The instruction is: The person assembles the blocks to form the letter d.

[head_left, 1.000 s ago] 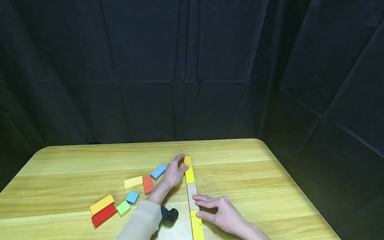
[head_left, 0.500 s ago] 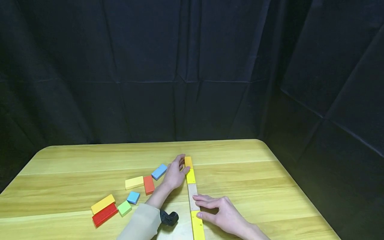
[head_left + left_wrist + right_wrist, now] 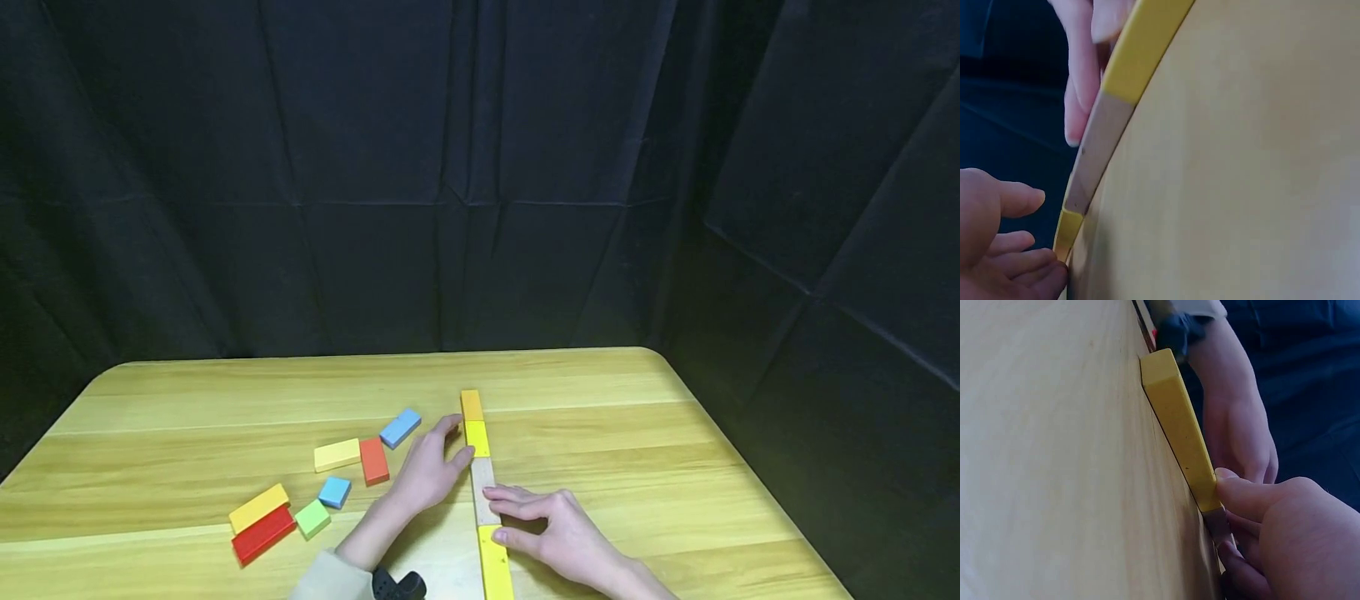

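A straight row of blocks runs away from me on the table: an orange block at the far end, a yellow block, a grey-beige block and a longer yellow block nearest. My left hand is at the row's left side by the far yellow block, thumb and fingers spread apart. Whether its fingertips touch the row is hard to tell. My right hand rests against the row's right side, fingertips at the grey-beige block and thumb at the near yellow block's edge. The right wrist view shows that thumb on the yellow edge.
Left of the row lie loose blocks: a blue one, a red-orange one, a pale yellow one, a small blue one, a green one, a yellow-orange one and a red one. Dark curtains surround the table.
My left hand has come away from the far orange block and drawn back toward me along the row. The right hand and the blocks look the same.
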Demonstrator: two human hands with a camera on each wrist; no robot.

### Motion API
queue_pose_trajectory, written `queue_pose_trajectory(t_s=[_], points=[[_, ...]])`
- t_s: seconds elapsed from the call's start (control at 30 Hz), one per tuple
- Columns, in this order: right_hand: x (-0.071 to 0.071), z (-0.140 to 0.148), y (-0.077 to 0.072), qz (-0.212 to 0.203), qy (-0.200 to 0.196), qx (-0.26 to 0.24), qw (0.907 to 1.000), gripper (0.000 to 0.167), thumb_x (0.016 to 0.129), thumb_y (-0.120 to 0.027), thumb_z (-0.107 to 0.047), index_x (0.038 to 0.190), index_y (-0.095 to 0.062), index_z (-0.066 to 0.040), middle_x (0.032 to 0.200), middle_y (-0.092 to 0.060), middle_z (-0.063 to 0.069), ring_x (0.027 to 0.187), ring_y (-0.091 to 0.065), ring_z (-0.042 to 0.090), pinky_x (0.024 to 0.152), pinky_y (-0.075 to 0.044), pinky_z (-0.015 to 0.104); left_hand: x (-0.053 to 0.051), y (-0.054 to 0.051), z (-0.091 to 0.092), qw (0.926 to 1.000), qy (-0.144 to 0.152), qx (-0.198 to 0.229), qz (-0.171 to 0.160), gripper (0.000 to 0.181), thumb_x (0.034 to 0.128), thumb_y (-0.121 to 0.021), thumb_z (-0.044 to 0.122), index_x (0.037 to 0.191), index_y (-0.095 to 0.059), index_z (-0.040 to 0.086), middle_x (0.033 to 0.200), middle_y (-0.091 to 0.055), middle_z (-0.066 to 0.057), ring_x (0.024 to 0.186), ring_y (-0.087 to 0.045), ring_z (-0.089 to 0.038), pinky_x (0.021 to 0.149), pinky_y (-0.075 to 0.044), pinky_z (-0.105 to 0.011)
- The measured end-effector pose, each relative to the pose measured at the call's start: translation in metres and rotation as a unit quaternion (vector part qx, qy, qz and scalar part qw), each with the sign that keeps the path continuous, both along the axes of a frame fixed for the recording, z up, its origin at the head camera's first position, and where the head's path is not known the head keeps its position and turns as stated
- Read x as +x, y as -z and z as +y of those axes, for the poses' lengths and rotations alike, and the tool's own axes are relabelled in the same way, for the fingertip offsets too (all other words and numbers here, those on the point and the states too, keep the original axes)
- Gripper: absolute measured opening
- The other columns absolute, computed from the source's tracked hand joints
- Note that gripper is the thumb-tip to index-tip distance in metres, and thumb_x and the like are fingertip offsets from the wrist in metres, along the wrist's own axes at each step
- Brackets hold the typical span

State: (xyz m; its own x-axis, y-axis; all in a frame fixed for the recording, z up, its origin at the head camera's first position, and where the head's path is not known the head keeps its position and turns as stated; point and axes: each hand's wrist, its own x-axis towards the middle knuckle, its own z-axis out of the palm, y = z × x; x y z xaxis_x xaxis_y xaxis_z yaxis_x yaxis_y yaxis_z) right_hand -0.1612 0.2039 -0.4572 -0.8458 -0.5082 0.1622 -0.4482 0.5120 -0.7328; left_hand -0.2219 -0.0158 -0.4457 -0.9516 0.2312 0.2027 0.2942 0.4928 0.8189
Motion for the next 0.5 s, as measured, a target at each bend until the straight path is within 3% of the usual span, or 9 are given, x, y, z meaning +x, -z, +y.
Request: queue_pose_trajectory(t_s=[0.5], points=[[-0.001,-0.001,-0.001,-0.008,0.008,0.001,0.9999,0.045,0.091,-0.069,-0.047,0.125,-0.071,-0.018,0.137,-0.06,-0.017,0.132,-0.054,0.018,0.11,-0.041,0.03,0.051,-0.004,-0.04,0.9997,0.02,-0.014,0.004,0.047,0.097,-0.064,0.021,0.138,-0.054,-0.001,0.134,-0.062,-0.021,0.126,-0.058,-0.038,0.106,-0.046,-0.054]])
